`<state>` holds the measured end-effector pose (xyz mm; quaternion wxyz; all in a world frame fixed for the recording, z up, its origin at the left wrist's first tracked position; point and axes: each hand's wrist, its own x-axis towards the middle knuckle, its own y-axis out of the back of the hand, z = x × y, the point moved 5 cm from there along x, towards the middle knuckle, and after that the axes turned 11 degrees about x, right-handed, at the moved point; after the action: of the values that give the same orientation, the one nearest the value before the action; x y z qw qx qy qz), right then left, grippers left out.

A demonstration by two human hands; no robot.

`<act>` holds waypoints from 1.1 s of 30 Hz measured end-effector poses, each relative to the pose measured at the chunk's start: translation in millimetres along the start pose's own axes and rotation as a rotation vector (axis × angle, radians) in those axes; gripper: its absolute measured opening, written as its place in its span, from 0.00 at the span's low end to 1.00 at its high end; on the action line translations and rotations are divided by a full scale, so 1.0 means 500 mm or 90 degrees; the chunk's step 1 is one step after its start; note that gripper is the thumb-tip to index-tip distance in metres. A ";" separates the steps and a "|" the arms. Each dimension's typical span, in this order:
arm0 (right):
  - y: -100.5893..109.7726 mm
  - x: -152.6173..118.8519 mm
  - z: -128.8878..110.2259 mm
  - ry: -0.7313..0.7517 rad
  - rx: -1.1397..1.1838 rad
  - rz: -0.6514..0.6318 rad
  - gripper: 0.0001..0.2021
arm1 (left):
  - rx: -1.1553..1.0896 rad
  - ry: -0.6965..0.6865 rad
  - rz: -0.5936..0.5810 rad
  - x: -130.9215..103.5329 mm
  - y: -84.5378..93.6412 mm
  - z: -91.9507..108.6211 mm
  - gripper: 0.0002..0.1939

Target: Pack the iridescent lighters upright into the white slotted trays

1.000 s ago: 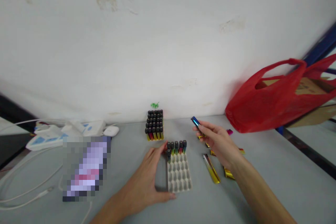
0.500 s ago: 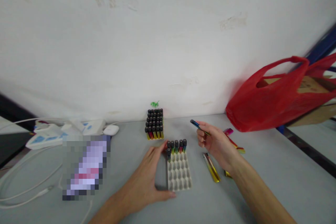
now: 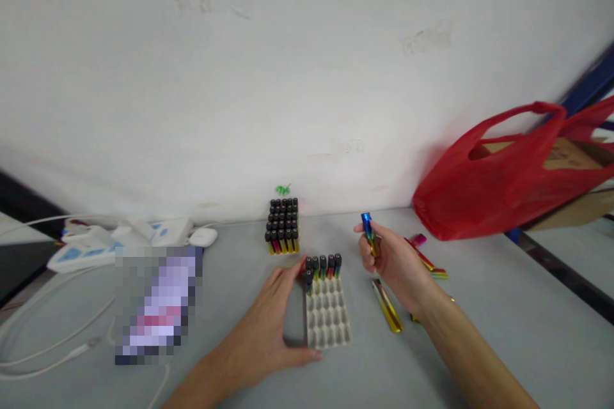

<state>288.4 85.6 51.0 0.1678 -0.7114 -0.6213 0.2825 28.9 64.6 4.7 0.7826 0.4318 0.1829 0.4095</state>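
My left hand (image 3: 273, 319) spans the left side of a pale slotted tray (image 3: 329, 316), fingertips at its back left corner and thumb at its front edge. Several black-capped lighters (image 3: 323, 266) stand in the tray's back row, with one more behind my fingertips' side in the second row. Raised right of the tray, my right hand (image 3: 386, 252) grips a shiny blue-and-gold lighter (image 3: 368, 230), its blue end up. A gold and red lighter (image 3: 387, 308) lies on the table below that hand. More shiny lighters (image 3: 425, 257) lie partly hidden behind my right forearm.
A block of many black-capped lighters (image 3: 283, 223) stands near the wall. At the right is a red bag (image 3: 484, 185) with cardboard inside. On the left are a power strip (image 3: 167, 231), white cables, a white mouse-like object (image 3: 203, 237) and a pixelated area (image 3: 163, 307).
The lighter in my right hand has turned from lying slanted to nearly upright, showing its blue and gold side. My left hand and the tray have hardly moved.
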 end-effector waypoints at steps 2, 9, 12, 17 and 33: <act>-0.001 0.000 0.001 -0.019 0.018 -0.005 0.24 | 0.002 0.000 -0.004 0.000 -0.001 0.000 0.74; -0.010 -0.003 -0.003 -0.027 0.019 -0.040 0.27 | 0.002 -0.004 0.007 -0.001 0.000 0.001 0.73; -0.018 -0.005 -0.001 -0.042 0.034 -0.084 0.30 | 0.004 -0.009 0.004 -0.001 -0.001 -0.001 0.74; -0.021 -0.004 0.006 -0.061 0.037 -0.130 0.31 | 0.016 -0.013 0.000 -0.001 -0.005 -0.006 0.74; -0.010 -0.002 0.013 -0.076 0.012 -0.114 0.29 | 0.026 -0.025 0.018 -0.003 -0.004 -0.006 0.74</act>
<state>280.6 84.8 49.1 0.1616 -0.6334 -0.6887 0.3137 27.2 64.6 1.1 0.7714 0.4582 0.1695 0.4078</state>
